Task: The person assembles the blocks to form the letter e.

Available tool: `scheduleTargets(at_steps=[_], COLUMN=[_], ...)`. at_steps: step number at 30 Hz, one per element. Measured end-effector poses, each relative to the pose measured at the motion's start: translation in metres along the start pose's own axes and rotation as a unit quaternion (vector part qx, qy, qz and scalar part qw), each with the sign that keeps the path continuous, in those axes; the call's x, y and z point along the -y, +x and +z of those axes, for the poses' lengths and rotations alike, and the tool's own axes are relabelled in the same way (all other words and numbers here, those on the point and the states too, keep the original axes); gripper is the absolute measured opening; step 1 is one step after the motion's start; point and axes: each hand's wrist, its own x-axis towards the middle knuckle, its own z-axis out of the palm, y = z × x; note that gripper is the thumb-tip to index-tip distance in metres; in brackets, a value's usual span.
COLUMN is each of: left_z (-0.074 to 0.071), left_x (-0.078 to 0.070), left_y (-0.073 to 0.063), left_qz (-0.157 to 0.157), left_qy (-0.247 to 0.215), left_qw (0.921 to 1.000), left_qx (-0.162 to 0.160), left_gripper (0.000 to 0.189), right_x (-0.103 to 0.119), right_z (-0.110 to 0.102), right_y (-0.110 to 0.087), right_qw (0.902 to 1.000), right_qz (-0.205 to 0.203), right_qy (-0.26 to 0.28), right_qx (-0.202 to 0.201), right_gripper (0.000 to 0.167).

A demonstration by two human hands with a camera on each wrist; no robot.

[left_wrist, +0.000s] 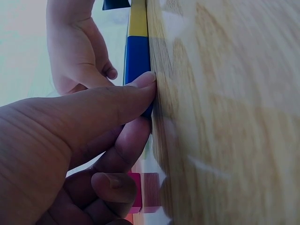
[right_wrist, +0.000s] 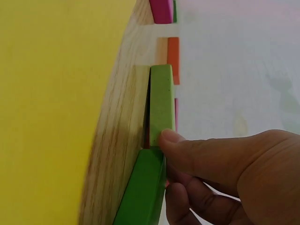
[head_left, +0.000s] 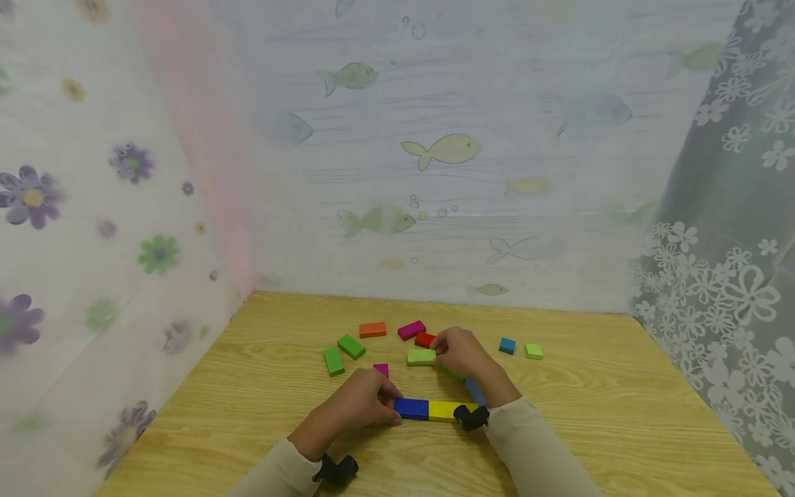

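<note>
My left hand [head_left: 361,400] pinches the left end of a dark blue block [head_left: 413,409] between thumb and fingers. A yellow block [head_left: 442,412] lies end to end with the blue one, in line on its right. With thumb and fingertips, my right hand [head_left: 462,355] grips the right end of a light green block [head_left: 420,357]. In the right wrist view a darker green block [right_wrist: 140,187] meets the light green block's near end. A paler blue block [head_left: 475,391] shows partly under the right wrist. Beside the left fingers sits a magenta block [head_left: 381,370].
Behind lie an orange block [head_left: 373,330], a second magenta block [head_left: 412,330] and a red block [head_left: 425,339]. Two green blocks [head_left: 351,346] rest to the left. At right are a small blue block [head_left: 507,346] and a small lime block [head_left: 533,351]. Printed curtains surround the wooden table [head_left: 596,414].
</note>
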Motion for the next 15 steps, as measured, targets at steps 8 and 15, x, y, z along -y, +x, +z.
scheduleTargets(at_steps=[8, 15], left_z=[-0.0001, 0.0001], left_x=[0.0014, 0.0010], left_y=[0.0002, 0.0004], left_qz=[0.002, 0.004], left_qy=[0.008, 0.007], left_qw=[1.0000, 1.0000], left_qx=[0.000, -0.001], left_gripper=[0.031, 0.030], right_x=[0.0016, 0.0003], right_z=[-0.0020, -0.0023], right_y=[-0.0010, -0.0014], right_qw=[0.9999, 0.9999], right_qz=[-0.002, -0.001], right_qy=[-0.010, -0.010], right_qx=[0.004, 0.004], right_gripper=[0.022, 0.021])
